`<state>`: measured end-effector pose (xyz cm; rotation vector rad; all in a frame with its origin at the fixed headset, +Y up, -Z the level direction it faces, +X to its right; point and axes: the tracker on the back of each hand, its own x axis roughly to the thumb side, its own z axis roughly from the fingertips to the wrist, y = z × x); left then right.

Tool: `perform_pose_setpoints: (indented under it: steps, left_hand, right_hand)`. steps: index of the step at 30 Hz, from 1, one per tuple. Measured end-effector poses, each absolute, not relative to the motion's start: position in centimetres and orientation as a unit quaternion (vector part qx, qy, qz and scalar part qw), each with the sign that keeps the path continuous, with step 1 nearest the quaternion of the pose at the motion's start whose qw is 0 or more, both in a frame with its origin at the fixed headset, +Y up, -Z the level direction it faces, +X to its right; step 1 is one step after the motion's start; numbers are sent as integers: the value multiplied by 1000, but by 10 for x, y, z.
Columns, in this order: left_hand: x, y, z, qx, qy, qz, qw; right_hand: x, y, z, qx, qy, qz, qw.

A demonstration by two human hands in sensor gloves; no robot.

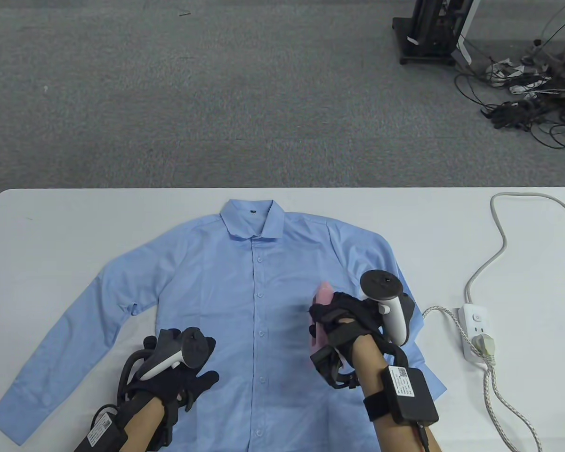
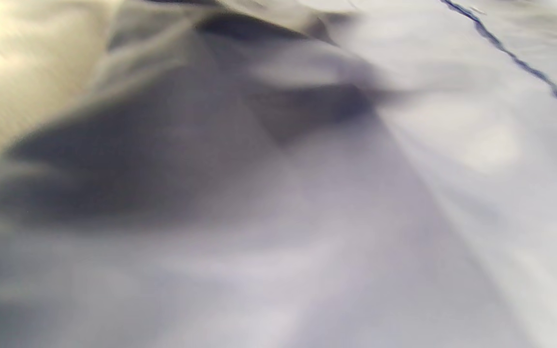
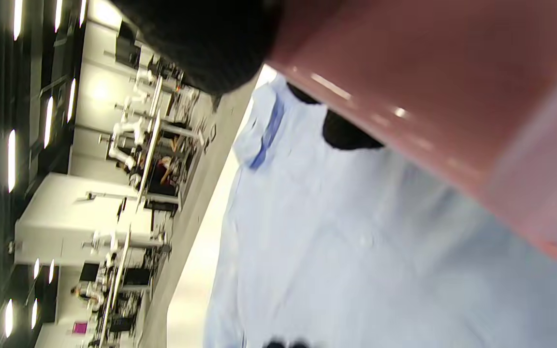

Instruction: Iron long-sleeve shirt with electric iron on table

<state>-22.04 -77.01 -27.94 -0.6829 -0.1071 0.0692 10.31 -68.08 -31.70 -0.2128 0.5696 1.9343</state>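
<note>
A light blue long-sleeve shirt [image 1: 245, 301] lies flat and buttoned on the white table [image 1: 52, 226], collar at the far side. My right hand [image 1: 343, 325] grips a pink electric iron [image 1: 321, 310] that sits on the shirt's right front panel. In the right wrist view the pink iron body [image 3: 452, 96] fills the upper right, over the shirt [image 3: 331, 241]. My left hand [image 1: 183, 372] rests flat on the shirt's lower left front, fingers spread. The left wrist view shows only blurred shirt cloth [image 2: 356, 217] close up.
A white power strip [image 1: 475, 329] lies on the table at the right with a plug in it. A braided cord [image 1: 494, 391] runs from it toward the front edge, and a white cable [image 1: 499, 235] loops to the back. Grey carpet lies beyond the table.
</note>
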Motion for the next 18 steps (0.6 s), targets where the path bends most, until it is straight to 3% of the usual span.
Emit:
perform_pose_setpoints:
  steps: [10, 18]
  left_hand:
    - [-208, -781, -277, -337, -53, -39, 939]
    - [-211, -799, -280, -366, -41, -73, 927]
  right_hand:
    - [54, -747, -296, -117, 277, 767, 567]
    - [55, -761, -302, -135, 289, 773, 548]
